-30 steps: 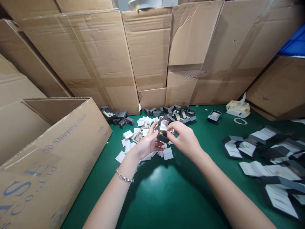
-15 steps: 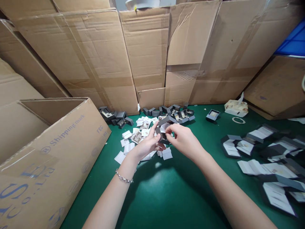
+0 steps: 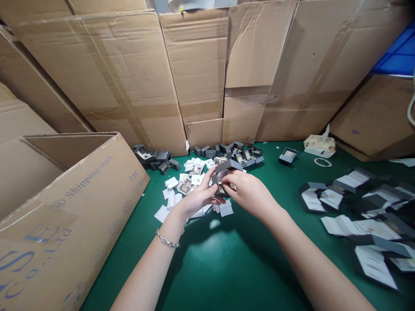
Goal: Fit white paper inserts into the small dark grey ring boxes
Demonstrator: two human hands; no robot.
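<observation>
My left hand [image 3: 203,193] is closed round a small dark grey hinged jewellery box [image 3: 228,164], whose lid stands up and shows a white lining. The fingers of my right hand [image 3: 248,186] are bent together inside that box, and whatever they pinch is hidden. Beneath and behind my hands lies a loose heap of white paper inserts [image 3: 185,186] on the green table [image 3: 207,268]. Beyond the heap, several more dark boxes [image 3: 249,156] lie in a cluster, some with lids up.
A large carton [image 3: 81,207] stands at the left. More dark boxes with white linings [image 3: 369,259] are spread at the right. A single box [image 3: 288,156], a tissue pack [image 3: 320,146] and a white ring [image 3: 323,162] lie at the back right. Cardboard [image 3: 194,73] walls the back.
My right fingers have shifted slightly within the box, and the box has turned a little so its lid top shows more. The whole view has moved slightly.
</observation>
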